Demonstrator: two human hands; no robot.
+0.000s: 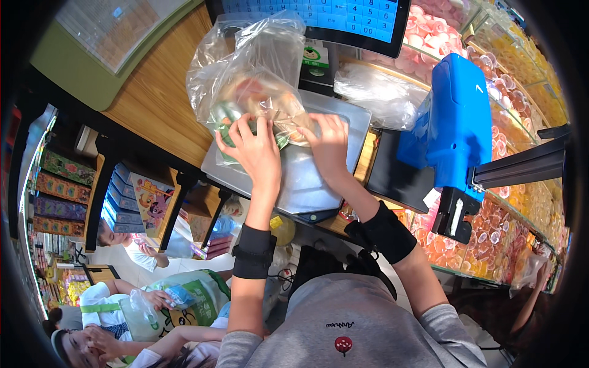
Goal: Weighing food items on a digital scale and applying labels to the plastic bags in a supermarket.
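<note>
A clear plastic bag [251, 83] with several wrapped items in it, some green and some orange-brown, lies on the metal weighing plate [358, 116]. My left hand [254, 150] grips the near left part of the bag with bent fingers, next to the green packets [227, 116]. At the bag's right side my right hand [328, 144] has its fingers curled on the plastic. The exact grip under the fingertips is partly hidden. The bag's loose, crumpled top stretches away toward the screen [343, 18].
Right of the plate stands a blue device [457, 110] on a black base, beside a stack of clear bags [380, 95]. A wooden counter [159, 98] with a green board [80, 67] is at left. Candy bins [491, 239] line the right. Other people [147, 313] stand lower left.
</note>
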